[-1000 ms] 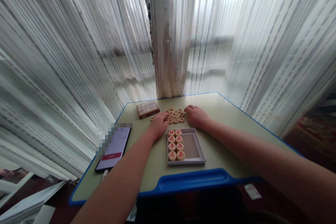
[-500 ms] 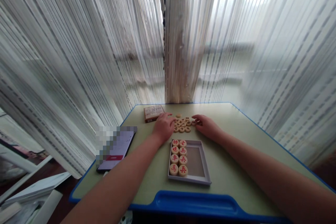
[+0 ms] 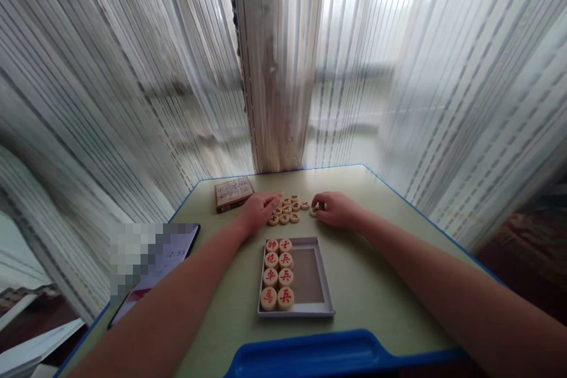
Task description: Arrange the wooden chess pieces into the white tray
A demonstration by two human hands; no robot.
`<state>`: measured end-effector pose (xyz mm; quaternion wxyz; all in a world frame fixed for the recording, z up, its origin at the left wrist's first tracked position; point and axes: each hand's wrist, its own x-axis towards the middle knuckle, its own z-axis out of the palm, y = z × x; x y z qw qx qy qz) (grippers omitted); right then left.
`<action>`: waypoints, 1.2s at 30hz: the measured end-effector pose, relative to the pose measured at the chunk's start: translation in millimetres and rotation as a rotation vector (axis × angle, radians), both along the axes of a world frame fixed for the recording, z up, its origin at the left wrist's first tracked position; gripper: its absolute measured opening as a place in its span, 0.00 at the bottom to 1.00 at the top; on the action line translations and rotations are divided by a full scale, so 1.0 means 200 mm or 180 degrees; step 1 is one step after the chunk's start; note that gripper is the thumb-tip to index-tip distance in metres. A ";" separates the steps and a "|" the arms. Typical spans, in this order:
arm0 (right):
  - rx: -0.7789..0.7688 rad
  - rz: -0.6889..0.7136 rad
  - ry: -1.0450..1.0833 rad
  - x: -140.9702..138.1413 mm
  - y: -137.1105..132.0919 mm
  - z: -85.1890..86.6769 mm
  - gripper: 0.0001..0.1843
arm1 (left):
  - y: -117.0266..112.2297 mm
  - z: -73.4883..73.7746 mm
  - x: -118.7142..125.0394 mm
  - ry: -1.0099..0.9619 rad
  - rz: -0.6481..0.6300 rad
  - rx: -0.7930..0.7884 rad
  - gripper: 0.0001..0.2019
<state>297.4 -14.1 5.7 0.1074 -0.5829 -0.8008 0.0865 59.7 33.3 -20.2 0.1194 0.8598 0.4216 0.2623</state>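
Observation:
A cluster of round wooden Chinese chess pieces (image 3: 286, 209) with dark characters lies on the table. My left hand (image 3: 260, 211) rests at the cluster's left side, fingers stretched out and touching or partly covering the pieces there. At the right, my right hand (image 3: 336, 209) has its curled fingertips on a single chess piece (image 3: 313, 211), which they partly hide. Another chess piece (image 3: 305, 205) lies between that hand and the cluster. Nearer me is a shallow open box (image 3: 326, 283), its left half holding two columns of stacked pieces (image 3: 286, 276) with red characters.
A brown flat printed box (image 3: 234, 192) sits at the back left of the table (image 3: 367, 271). A phone (image 3: 166, 266) lies along the left edge. The blue tray edge (image 3: 310, 354) is in front of me, and striped curtains (image 3: 283, 71) hang behind the table.
My view has swung right, so everything sits further left. My right hand's fingers have come down onto a piece, and one piece now lies apart at the cluster's right. The box's pieces look unchanged.

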 end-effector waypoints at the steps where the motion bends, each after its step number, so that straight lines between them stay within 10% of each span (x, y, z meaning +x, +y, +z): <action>1: 0.0051 0.0032 -0.0052 -0.01 -0.01 0.00 0.14 | 0.00 0.00 -0.01 -0.0051 0.0047 0.0015 0.22; 36: 0.0382 0.0576 -0.0261 -0.12 -0.07 -0.02 0.17 | -0.02 -0.02 0.02 -0.0096 -0.0391 0.0236 0.25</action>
